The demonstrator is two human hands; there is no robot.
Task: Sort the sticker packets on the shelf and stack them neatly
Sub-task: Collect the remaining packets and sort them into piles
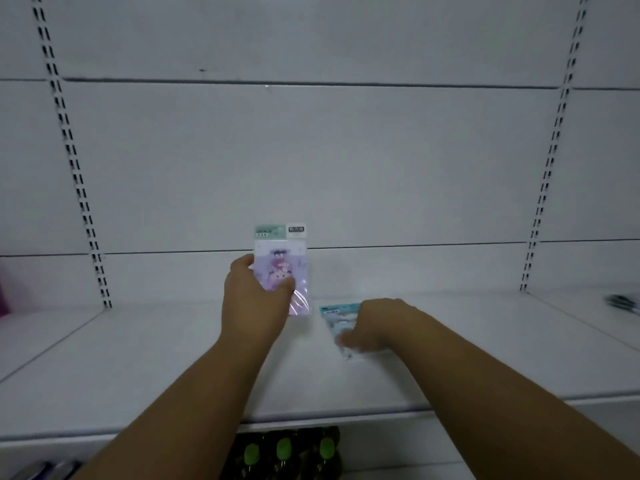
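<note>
My left hand (254, 292) holds a purple sticker packet (282, 263) upright above the white shelf (138, 358), thumb across its lower front; a green header tops the packet. To its right a light blue sticker packet (337, 318) lies flat on the shelf. My right hand (375, 325) rests on that blue packet, fingers spread over its near end and hiding part of it. The two packets are apart, a small gap between them.
The shelf's white back panel (311, 161) has slotted uprights (74, 161) at left and right. A pink object (3, 296) shows at the far left edge, dark items (621, 303) at the far right. Below the shelf front sit dark bottles with green caps (285, 452).
</note>
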